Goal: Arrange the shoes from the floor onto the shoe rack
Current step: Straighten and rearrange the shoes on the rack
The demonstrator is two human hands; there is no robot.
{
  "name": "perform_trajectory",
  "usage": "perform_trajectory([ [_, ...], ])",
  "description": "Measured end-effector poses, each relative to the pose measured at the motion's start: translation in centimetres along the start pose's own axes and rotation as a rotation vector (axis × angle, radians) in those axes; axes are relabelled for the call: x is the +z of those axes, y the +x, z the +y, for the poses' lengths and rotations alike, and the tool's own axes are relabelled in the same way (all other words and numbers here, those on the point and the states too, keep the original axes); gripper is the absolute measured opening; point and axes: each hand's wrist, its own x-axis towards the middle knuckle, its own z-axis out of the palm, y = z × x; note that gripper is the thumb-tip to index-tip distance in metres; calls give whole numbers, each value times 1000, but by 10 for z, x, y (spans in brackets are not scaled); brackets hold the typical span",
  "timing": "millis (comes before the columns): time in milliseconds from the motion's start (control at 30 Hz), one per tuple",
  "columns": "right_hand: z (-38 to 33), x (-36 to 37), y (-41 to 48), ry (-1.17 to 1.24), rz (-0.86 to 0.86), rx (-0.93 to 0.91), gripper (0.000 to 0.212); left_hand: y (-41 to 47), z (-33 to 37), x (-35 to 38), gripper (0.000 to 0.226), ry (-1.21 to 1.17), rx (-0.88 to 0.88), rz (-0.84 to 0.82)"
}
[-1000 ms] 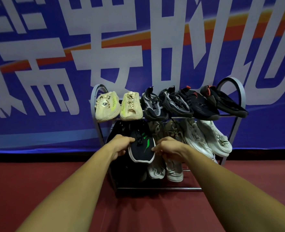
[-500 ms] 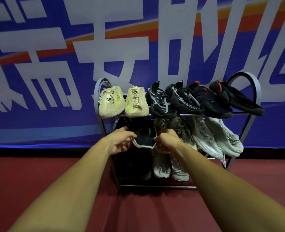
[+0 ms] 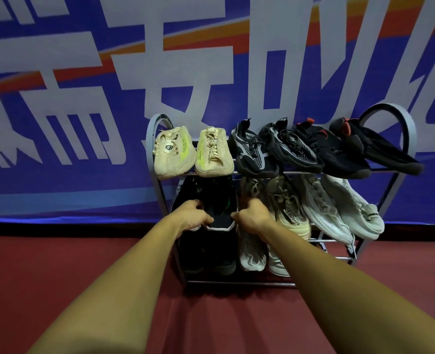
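Left hand (image 3: 194, 217) and right hand (image 3: 252, 217) grasp a black sneaker (image 3: 220, 209) on the nearly full shoe rack (image 3: 404, 129), seemingly the last.

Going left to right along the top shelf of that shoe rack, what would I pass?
cream shoe with round logo → cream laced shoe → black-and-grey knit shoe → black mesh shoe → black shoe with red tab → outermost black shoe

the person's left hand (image 3: 194, 215) and right hand (image 3: 252, 217) are bare. the left forearm (image 3: 124, 284) and right forearm (image 3: 339, 284) are bare too, long, slim and smooth along all of their visible length.
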Motion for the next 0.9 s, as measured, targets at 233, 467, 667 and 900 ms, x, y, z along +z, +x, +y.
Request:
perform_trajectory([
  [233,4,-5,1,-166,12,8,41,6,-1,3,57,54,-9,21],
  [467,-1,-2,-8,-269,-12,-43,29,2,-1,6,52,135,-38,12],
  [667,2,-29,-18,-357,-30,-94,25,-7,9,13,68,252,-26,87],
  [900,25,-78,-33,-410,25,-83,23,-23,38,47,45,257,135,18],
])
